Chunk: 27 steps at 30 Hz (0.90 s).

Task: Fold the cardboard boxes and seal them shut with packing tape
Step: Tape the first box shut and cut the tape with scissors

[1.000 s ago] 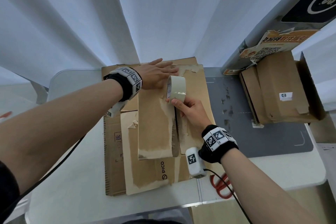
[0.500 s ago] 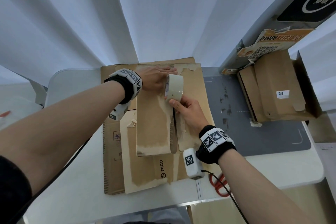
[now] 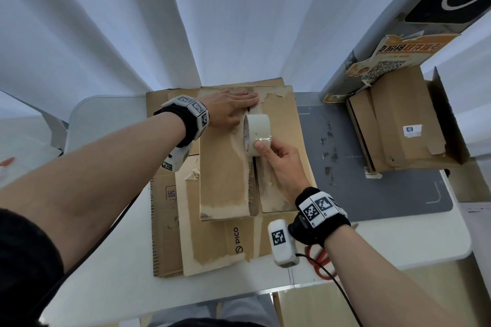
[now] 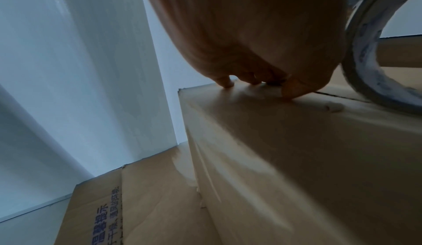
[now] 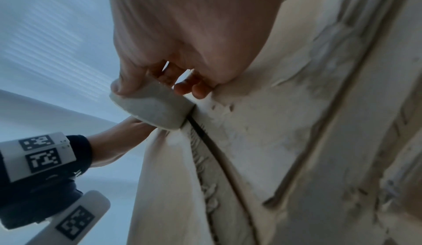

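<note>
A folded brown cardboard box stands on flattened cardboard sheets in the middle of the table; its two top flaps meet at a dark seam. My left hand lies flat on the far end of the left flap, fingers straight and pressing down. My right hand grips a roll of pale packing tape, which stands on edge over the seam. In the right wrist view the thumb lies on the roll. The roll's rim shows beside my left palm.
Red-handled scissors lie at the near table edge under my right wrist. A grey mat covers the table's right half. More cardboard boxes stand at the far right by a pillar. White curtains hang behind.
My left hand has settled flat at the far end of the flap. The tape roll has moved a little toward it along the seam, still in my right hand.
</note>
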Motion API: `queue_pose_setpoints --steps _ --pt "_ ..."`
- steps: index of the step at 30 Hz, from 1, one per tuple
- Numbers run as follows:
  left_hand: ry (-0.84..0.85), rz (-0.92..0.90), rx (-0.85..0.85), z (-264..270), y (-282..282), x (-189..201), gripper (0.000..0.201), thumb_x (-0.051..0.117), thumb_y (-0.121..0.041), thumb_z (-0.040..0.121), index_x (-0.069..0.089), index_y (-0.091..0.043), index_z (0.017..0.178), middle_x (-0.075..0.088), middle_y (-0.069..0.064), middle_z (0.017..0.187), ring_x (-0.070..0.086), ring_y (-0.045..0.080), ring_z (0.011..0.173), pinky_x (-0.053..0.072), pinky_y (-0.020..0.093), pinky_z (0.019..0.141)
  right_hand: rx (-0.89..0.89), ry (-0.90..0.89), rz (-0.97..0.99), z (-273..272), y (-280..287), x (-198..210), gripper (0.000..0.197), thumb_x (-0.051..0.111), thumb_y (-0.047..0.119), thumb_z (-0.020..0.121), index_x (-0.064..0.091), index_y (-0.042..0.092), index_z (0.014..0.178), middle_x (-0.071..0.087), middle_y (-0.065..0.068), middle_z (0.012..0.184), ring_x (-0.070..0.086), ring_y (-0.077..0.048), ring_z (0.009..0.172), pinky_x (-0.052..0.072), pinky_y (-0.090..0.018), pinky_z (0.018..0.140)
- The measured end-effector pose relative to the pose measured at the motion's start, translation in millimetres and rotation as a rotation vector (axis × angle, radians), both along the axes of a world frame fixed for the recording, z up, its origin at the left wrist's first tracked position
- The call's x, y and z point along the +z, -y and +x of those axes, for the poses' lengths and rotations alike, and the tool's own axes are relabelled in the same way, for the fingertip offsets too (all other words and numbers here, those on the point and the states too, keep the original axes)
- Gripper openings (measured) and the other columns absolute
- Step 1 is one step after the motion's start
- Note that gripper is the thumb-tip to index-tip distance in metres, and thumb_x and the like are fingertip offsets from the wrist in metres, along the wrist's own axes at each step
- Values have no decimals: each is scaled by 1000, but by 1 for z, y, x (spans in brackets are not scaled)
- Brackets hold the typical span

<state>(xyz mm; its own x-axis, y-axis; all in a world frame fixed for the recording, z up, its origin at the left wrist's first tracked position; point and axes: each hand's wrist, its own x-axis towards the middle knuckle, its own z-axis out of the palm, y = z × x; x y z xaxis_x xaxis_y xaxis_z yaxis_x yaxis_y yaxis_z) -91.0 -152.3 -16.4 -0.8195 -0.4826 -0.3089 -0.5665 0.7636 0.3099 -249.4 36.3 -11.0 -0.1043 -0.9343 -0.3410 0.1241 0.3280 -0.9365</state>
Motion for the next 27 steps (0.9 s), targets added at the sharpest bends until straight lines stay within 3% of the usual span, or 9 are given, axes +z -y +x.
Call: queue_pose_setpoints --steps 4,9,15,20,23,27 --pt "82 -27 -6 -1 -2 1 66 35 -29 103 1 -26 158 -4 -9 165 -2 12 153 -1 41 124 46 -19 5 0 -2 1 28 70 18 91 71 1 114 73 -12 113 68 -21 108 53 -36 98" --pt "154 -69 -25 0 -7 -4 66 24 -41 104 -12 -27 157 -16 -11 163 -12 9 151 -5 43 124 62 -44 9 -2 -4 -4 29 69 11 91 68 8 120 72 -11 116 66 -23 111 52 -36 99" --pt "147 -100 -70 3 -14 4 68 30 -36 104 -7 -20 158 -14 -5 165 -10 11 152 -3 40 124 27 20 19 -5 -6 4 31 67 5 92 67 2 122 73 -6 110 68 -2 91 50 -14 74" --pt "77 -96 -118 8 -26 9 70 36 -39 101 3 -18 159 -6 0 166 -2 12 153 0 36 125 16 18 18 -5 -6 4 29 69 8 91 69 5 119 74 -4 108 66 0 85 48 -14 70" --pt "3 11 -78 11 -33 8 72 40 -40 102 4 -17 159 -6 1 166 -3 12 152 2 34 125 15 12 9 -5 -6 4 29 69 11 91 70 5 119 74 -7 111 65 -2 86 48 -15 71" --pt "-35 96 -14 10 -33 4 84 47 -53 98 1 -19 159 -8 -1 165 -5 11 152 -1 31 124 13 8 9 -5 -8 3 29 69 13 91 70 6 119 74 -8 110 64 -3 85 48 -16 72"
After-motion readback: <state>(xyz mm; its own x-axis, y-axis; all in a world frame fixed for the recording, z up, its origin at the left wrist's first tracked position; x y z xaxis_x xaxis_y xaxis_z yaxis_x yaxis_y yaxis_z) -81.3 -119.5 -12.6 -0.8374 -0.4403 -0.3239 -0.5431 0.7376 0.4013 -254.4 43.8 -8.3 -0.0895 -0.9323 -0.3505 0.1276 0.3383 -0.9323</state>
